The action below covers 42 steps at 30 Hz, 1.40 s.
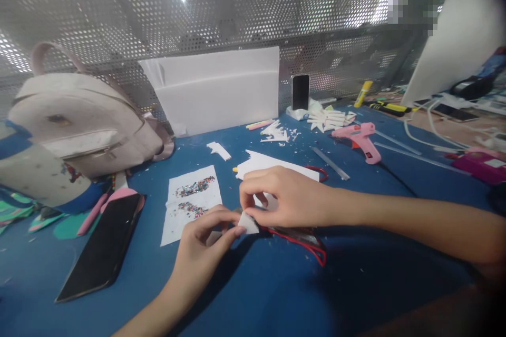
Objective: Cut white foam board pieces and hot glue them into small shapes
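In both hands [201,229] [288,195], a scrap [249,225] (white).

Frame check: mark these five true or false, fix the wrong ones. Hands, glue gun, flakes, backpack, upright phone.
1. The left hand and right hand are both at one small white piece. True.
2. The glue gun is yellow. False: the glue gun is pink.
3. Multicoloured flakes lie on a white sheet. True.
4. The backpack is on the right of the picture. False: the backpack is on the left.
5. An upright phone stands at the back. True.
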Available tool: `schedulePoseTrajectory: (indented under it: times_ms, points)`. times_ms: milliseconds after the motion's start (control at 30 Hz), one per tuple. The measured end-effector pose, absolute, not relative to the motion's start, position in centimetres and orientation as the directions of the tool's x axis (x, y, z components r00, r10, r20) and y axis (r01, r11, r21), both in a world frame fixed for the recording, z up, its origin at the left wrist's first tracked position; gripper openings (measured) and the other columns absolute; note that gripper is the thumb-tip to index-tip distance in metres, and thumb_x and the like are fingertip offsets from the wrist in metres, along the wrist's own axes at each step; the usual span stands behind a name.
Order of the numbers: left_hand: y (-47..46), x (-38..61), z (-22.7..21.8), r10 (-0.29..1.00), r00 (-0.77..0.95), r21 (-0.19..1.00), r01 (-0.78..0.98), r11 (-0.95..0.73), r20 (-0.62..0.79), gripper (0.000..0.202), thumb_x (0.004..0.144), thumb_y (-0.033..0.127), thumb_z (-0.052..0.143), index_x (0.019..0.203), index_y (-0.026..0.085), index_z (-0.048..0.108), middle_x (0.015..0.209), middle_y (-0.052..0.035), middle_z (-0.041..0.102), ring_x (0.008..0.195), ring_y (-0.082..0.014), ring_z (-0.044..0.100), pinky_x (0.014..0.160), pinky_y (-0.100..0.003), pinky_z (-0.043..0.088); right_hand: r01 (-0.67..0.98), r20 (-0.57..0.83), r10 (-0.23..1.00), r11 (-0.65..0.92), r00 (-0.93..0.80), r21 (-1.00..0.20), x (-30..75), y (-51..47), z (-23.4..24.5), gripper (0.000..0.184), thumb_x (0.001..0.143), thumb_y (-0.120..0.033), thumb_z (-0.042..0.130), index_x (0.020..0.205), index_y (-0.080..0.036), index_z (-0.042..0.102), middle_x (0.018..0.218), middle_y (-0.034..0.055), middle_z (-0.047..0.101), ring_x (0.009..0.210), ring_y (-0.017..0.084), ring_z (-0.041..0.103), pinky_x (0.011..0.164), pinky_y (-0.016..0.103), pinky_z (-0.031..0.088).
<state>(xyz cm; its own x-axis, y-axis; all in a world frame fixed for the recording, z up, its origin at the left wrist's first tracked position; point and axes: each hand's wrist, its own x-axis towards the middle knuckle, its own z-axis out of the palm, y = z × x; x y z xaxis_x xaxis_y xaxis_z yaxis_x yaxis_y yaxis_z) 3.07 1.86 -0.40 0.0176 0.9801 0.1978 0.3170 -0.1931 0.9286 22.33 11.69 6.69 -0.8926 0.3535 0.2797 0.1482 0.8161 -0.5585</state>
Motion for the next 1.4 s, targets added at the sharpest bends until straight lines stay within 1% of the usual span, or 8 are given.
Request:
schedulePoseTrajectory:
  times_ms: [433, 633, 767, 867, 1100, 1200, 1267, 1400]
  points:
    - [1.7, 3.5, -0.2, 0.970, -0.026, 0.930, 0.292, -0.223, 0.241, 0.005, 0.082, 0.024, 0.068, 0.081, 0.021, 0.072, 0.072, -0.0013, 0.062, 0.068, -0.0143, 0.053, 0.064, -0.027, 0.040, 0.272, 0.463, 0.494, 0.842, -0.736, -0.465, 24.1, 15.9, 9.4, 0.005, 0.086, -0.019, 0.053, 0.084, -0.018, 0.057, 0.081, -0.0001, 0.062, 0.069, 0.011, 0.051, 0.063, 0.024, 0.037]
    - [1.7, 3.5, -0.4, 0.969, -0.007, 0.928, 0.289, -0.234, 0.247, 0.005, 0.084, 0.022, 0.066, 0.082, 0.022, 0.071, 0.074, 0.0001, 0.061, 0.069, -0.0132, 0.053, 0.065, -0.025, 0.040, 0.648, 0.626, 0.624, 0.724, -0.468, -0.237, 26.3, 20.9, 9.9, 0.012, 0.090, -0.024, 0.047, 0.091, -0.018, 0.058, 0.074, 0.0027, 0.061, 0.064, 0.014, 0.051, 0.061, 0.028, 0.034]
    - [1.7, 3.5, -0.4, 0.969, -0.012, 0.924, 0.305, -0.231, 0.247, 0.006, 0.085, 0.022, 0.065, 0.082, 0.023, 0.070, 0.076, 0.0003, 0.062, 0.070, -0.0135, 0.054, 0.069, -0.026, 0.040, 0.834, 0.536, 0.713, 0.550, -0.453, -0.027, 27.4, 24.8, 7.6, 0.021, 0.090, -0.022, 0.046, 0.095, -0.018, 0.067, 0.088, 0.0070, 0.069, 0.077, 0.020, 0.058, 0.061, 0.029, 0.032]
    - [1.7, 3.3, -0.4, 0.967, -0.002, 0.914, 0.328, -0.238, 0.253, 0.006, 0.085, 0.023, 0.065, 0.083, 0.022, 0.070, 0.076, -0.0001, 0.062, 0.070, -0.0139, 0.054, 0.069, -0.027, 0.040, 0.842, 0.461, 0.747, 0.540, -0.480, 0.001, 28.1, 26.9, 5.9, 0.033, 0.088, -0.013, 0.041, 0.103, -0.018, 0.070, 0.102, 0.0090, 0.070, 0.084, 0.022, 0.061, 0.064, 0.031, 0.035]
    - [1.6, 4.1, 0.0, 0.964, -0.177, 0.955, 0.255, -0.149, 0.198, 0.019, 0.085, 0.029, 0.065, 0.102, 0.022, 0.065, 0.078, 0.0002, 0.058, 0.071, -0.0137, 0.054, 0.066, -0.026, 0.043, 0.801, 0.436, 0.750, 0.590, -0.497, -0.101, 27.2, 25.4, 7.1, 0.028, 0.093, -0.031, 0.047, 0.097, -0.018, 0.072, 0.094, 0.0079, 0.071, 0.083, 0.021, 0.062, 0.066, 0.031, 0.039]
    - [1.8, 4.3, 0.1, 0.963, -0.191, 0.976, 0.150, -0.161, 0.188, 0.029, 0.085, 0.027, 0.065, 0.112, 0.022, 0.057, 0.077, 0.0029, 0.053, 0.061, -0.0103, 0.053, 0.059, -0.024, 0.044, 0.471, 0.269, 0.637, 0.738, -0.722, -0.483, 25.1, 21.2, 7.6, 0.030, 0.094, -0.037, 0.048, 0.096, -0.017, 0.069, 0.091, 0.0062, 0.071, 0.082, 0.017, 0.063, 0.072, 0.030, 0.043]
    - [1.9, 4.1, 0.1, 0.967, -0.164, 0.978, 0.107, -0.178, 0.194, 0.030, 0.086, 0.026, 0.064, 0.115, 0.023, 0.055, 0.079, 0.0033, 0.054, 0.055, -0.0088, 0.055, 0.056, -0.024, 0.045, 0.295, 0.139, 0.501, 0.688, -0.854, -0.662, 23.6, 18.1, 7.2, 0.029, 0.093, -0.040, 0.051, 0.097, -0.017, 0.068, 0.092, 0.0054, 0.071, 0.083, 0.016, 0.063, 0.073, 0.028, 0.044]
    - [2.0, 3.8, -0.2, 0.972, -0.117, 0.976, 0.102, -0.194, 0.205, 0.030, 0.086, 0.025, 0.064, 0.116, 0.024, 0.057, 0.082, 0.0030, 0.055, 0.053, -0.0090, 0.059, 0.055, -0.025, 0.048, 0.183, 0.043, 0.351, 0.586, -0.935, -0.790, 21.9, 14.0, 5.4, 0.024, 0.093, -0.035, 0.053, 0.094, -0.015, 0.066, 0.082, 0.0026, 0.070, 0.071, 0.012, 0.062, 0.067, 0.024, 0.044]
